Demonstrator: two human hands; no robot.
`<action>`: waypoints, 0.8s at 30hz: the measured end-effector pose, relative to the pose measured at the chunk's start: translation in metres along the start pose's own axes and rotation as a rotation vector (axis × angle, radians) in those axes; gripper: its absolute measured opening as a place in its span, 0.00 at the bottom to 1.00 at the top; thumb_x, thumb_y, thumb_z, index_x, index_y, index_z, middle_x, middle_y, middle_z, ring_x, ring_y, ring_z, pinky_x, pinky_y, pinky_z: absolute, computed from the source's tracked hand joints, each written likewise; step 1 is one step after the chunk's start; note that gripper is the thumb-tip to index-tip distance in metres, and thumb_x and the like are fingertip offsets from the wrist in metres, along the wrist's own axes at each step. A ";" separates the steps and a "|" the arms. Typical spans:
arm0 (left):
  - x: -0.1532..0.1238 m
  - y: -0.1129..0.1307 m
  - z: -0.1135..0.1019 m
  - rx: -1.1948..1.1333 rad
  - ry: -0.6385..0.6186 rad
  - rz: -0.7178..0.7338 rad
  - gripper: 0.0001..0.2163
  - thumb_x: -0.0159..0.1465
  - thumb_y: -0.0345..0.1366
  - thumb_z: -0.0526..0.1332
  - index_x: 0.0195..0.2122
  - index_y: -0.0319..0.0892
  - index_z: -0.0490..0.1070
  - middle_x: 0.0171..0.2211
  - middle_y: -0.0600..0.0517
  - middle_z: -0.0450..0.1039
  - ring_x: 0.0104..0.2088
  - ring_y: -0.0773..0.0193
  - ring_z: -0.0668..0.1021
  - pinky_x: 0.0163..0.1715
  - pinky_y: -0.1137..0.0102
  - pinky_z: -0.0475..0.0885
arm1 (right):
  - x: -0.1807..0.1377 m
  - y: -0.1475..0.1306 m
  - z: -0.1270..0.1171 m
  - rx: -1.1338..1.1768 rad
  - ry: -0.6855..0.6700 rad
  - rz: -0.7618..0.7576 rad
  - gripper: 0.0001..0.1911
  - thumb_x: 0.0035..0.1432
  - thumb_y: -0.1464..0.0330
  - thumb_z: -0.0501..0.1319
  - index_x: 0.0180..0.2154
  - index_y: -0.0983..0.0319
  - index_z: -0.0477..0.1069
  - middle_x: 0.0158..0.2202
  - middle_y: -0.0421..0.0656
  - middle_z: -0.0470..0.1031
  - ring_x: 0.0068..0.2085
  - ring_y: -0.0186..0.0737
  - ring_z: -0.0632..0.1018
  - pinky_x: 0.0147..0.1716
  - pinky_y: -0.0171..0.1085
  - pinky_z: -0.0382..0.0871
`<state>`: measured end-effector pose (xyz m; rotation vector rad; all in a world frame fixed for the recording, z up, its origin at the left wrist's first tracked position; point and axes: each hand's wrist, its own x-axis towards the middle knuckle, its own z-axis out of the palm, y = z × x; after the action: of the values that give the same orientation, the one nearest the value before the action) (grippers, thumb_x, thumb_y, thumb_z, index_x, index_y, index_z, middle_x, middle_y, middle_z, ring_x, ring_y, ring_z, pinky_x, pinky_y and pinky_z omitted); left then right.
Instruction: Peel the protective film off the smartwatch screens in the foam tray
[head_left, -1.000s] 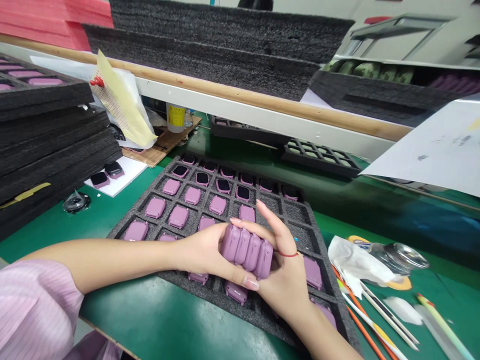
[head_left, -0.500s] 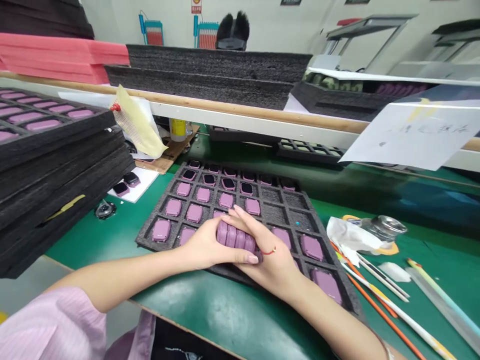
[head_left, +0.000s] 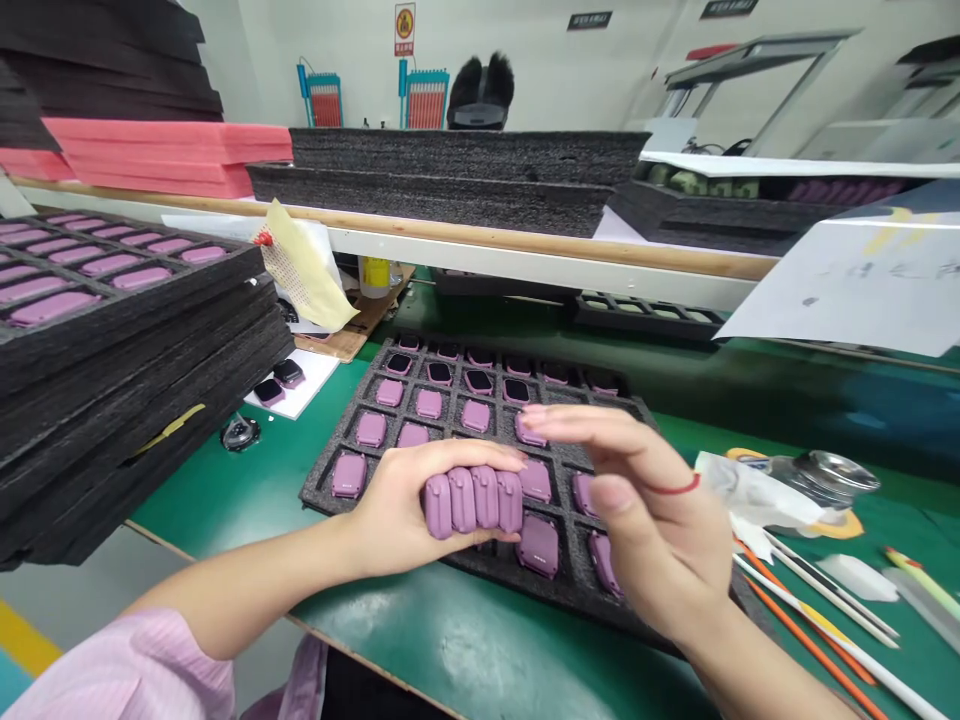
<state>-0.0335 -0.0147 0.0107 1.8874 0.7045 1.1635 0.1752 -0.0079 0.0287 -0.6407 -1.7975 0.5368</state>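
Observation:
A row of several purple watch cases (head_left: 475,502) is squeezed side by side in my left hand (head_left: 401,500), thumb below and fingers above. To the right, my right hand (head_left: 660,515) hovers over the tray with its fingers apart and nothing in them. Beneath both hands lies a black foam tray (head_left: 319,490) divided into square pockets. Many pockets hold purple watch cases like the one at the front left (head_left: 349,474); farther back, some show dark screens, such as this watch (head_left: 439,373). My hands hide part of the tray's right side.
Stacked foam trays (head_left: 150,400) rise at the left, the top one filled with purple cases. Two watches lie on white paper (head_left: 311,385). At the right are a glass jar (head_left: 817,480), white tissue (head_left: 750,490) and several thin sticks (head_left: 814,620). A shelf (head_left: 525,255) crosses behind.
My right hand has let go of the watch cases and moved right, its fingers now apart. The left hand keeps the row. The view has shifted slightly.

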 end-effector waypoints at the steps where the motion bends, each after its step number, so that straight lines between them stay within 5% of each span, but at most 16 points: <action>1: 0.000 -0.001 0.000 -0.011 -0.018 -0.014 0.18 0.60 0.38 0.71 0.51 0.45 0.75 0.52 0.47 0.78 0.55 0.55 0.78 0.61 0.61 0.69 | -0.001 0.000 -0.001 -0.034 -0.046 -0.038 0.11 0.68 0.60 0.58 0.47 0.55 0.73 0.47 0.47 0.79 0.52 0.49 0.79 0.53 0.49 0.75; 6: -0.002 -0.009 0.009 -0.475 -0.051 -0.333 0.30 0.51 0.41 0.78 0.54 0.43 0.71 0.50 0.44 0.77 0.51 0.51 0.79 0.55 0.58 0.71 | -0.002 0.001 -0.007 -0.187 -0.281 -0.190 0.25 0.47 0.53 0.75 0.40 0.56 0.68 0.53 0.50 0.76 0.54 0.53 0.79 0.53 0.52 0.76; 11: -0.005 -0.023 0.022 -1.111 -0.129 -0.622 0.24 0.57 0.53 0.71 0.45 0.37 0.75 0.41 0.42 0.80 0.47 0.51 0.82 0.48 0.62 0.73 | 0.000 0.001 -0.004 -0.263 -0.342 -0.105 0.10 0.57 0.68 0.69 0.34 0.56 0.67 0.49 0.48 0.80 0.51 0.48 0.81 0.50 0.47 0.78; 18: -0.004 -0.029 0.020 -1.220 -0.148 -0.680 0.23 0.57 0.51 0.71 0.43 0.36 0.77 0.38 0.44 0.80 0.44 0.55 0.82 0.53 0.62 0.71 | -0.001 -0.002 0.002 -0.103 -0.259 0.110 0.07 0.55 0.69 0.70 0.31 0.58 0.72 0.48 0.47 0.81 0.46 0.45 0.83 0.47 0.43 0.80; 21: -0.005 -0.030 0.018 -1.196 -0.141 -0.720 0.24 0.57 0.50 0.73 0.45 0.36 0.77 0.38 0.43 0.80 0.41 0.58 0.81 0.44 0.68 0.75 | -0.001 -0.001 0.003 -0.055 -0.221 0.163 0.04 0.57 0.68 0.69 0.32 0.58 0.75 0.47 0.46 0.82 0.47 0.45 0.83 0.47 0.43 0.80; 24: -0.004 -0.031 0.018 -1.192 -0.160 -0.717 0.22 0.57 0.50 0.72 0.45 0.38 0.79 0.40 0.42 0.80 0.40 0.60 0.82 0.33 0.76 0.73 | -0.002 -0.002 0.003 -0.045 -0.036 0.166 0.04 0.60 0.70 0.67 0.32 0.56 0.77 0.41 0.43 0.83 0.43 0.44 0.84 0.43 0.42 0.81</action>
<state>-0.0209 -0.0078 -0.0220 0.6128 0.3691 0.6618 0.1727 -0.0112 0.0274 -0.8214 -1.8038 0.6241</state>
